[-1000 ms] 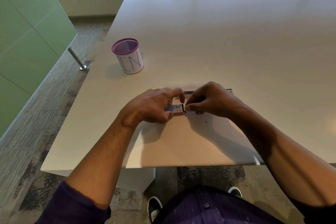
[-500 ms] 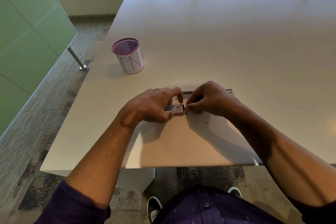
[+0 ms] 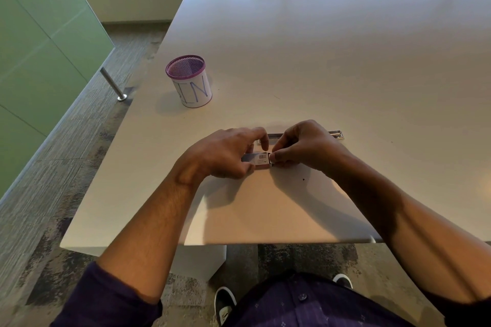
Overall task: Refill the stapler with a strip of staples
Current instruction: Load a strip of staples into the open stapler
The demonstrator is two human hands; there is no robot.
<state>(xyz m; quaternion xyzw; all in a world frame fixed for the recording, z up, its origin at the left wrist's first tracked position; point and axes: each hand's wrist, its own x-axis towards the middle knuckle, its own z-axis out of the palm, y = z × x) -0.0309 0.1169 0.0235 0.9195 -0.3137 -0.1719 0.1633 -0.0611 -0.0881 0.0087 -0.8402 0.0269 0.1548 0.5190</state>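
My left hand (image 3: 225, 154) grip closed on small staple box (image 3: 259, 160) just above tabletop (image 3: 345, 61), right hand (image 3: 305, 148) pinching box's end, stapler (image 3: 336, 134) lying behind my hands, purple mesh cup (image 3: 190, 81) far left.

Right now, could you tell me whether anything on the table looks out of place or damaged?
Nothing stands out. Both hands, left and right, hold a small box over the table; a metal strip-like part lies just behind them, and the mesh cup stands upright.

A purple-rimmed mesh pen cup (image 3: 190, 81) with a white paper label stands on the white worktop (image 3: 332, 61), well left of and beyond the grip.
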